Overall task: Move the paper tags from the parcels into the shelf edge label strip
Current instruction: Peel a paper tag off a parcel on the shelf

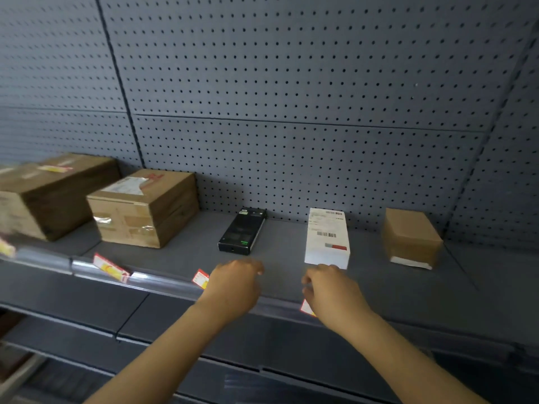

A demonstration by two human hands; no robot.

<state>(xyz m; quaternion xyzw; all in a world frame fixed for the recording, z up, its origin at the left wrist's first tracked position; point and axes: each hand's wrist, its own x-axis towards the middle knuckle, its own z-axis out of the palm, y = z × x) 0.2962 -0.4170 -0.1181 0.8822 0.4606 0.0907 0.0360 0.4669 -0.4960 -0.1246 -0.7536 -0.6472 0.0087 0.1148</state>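
Your parcels sit in a row on the shelf point(280, 258) so each one lines up with its own slot in the strip point(163, 279) along the front edge. Taking the strip as the landmark: behind its left end stand the two big boxes point(140, 208), behind its middle lies the black box point(243, 230), and further right the white box point(327, 237) and the small brown box point(411, 237).

Three tags already sit in the strip: one at the far left point(5, 249), blurred, one in front of the big boxes point(109, 268), and one below the black box point(200, 277), half hidden by your left hand. A fourth tag point(306, 307) shows at the strip under your right wrist; whether it is fully seated I cannot tell. Another red and yellow slip point(54, 169) lies on top of the leftmost box, so I judge at least that one is left to move.

Your left hand point(236, 282) hovers palm down just behind the strip, fingers loosely curled, holding nothing that shows. Your right hand point(329, 287) reaches over the strip, fingertips at the near edge of the white box; its fingers are bent, but I cannot tell whether they pinch anything.
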